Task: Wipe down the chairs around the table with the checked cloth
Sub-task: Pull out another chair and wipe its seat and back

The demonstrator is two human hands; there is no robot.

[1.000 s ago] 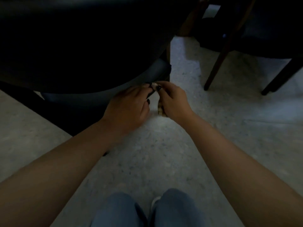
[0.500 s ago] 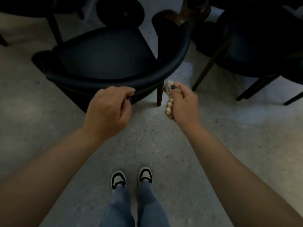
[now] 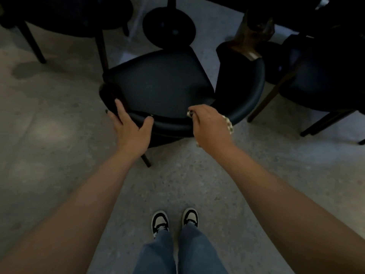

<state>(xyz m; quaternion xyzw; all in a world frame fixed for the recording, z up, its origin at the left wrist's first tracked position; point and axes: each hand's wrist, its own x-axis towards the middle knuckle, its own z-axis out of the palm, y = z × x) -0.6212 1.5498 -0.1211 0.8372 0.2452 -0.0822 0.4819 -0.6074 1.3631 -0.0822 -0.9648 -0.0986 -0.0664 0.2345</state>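
A dark padded chair (image 3: 166, 84) with a curved backrest stands in front of me, its back towards me. My left hand (image 3: 130, 127) lies on the left end of the backrest rail, fingers over the outside and thumb on the top. My right hand (image 3: 209, 125) grips the bunched checked cloth (image 3: 229, 125) against the rail further right; only bits of cloth show at the fingertips and beside the wrist.
A second dark chair (image 3: 324, 82) stands at the right and a third (image 3: 65, 14) at the upper left. The round black table base (image 3: 168, 26) lies beyond the seat. My shoes (image 3: 174, 220) stand on the grey speckled floor.
The view has risen from close behind the chair to standing over it. My left hand has spread onto the backrest's left end, and my right hand has brought the cloth onto the rail.
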